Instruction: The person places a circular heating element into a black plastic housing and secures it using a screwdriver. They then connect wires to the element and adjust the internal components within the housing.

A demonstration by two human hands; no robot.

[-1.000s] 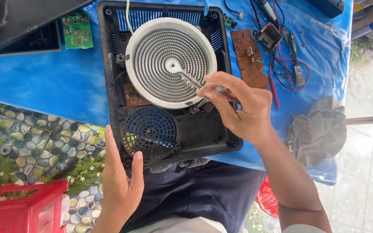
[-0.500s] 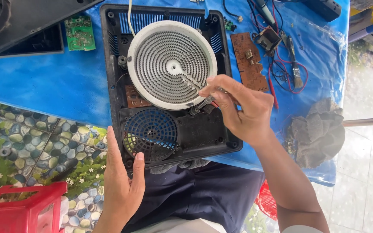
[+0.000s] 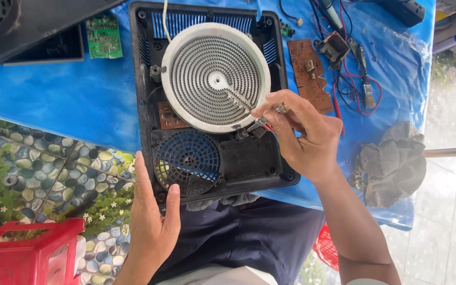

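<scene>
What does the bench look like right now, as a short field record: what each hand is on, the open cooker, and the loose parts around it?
left hand: flat against near-left corner of the black housing
right hand: fingertips pinching small metal terminals at the coil's near-right edge
heating coil: round, white-rimmed, seated in housing
fan grille: round, near the person, below the coil
brown circuit board: loose, right of housing
green circuit board: loose, left of housing
grey rag: far right
surface: blue sheet
</scene>
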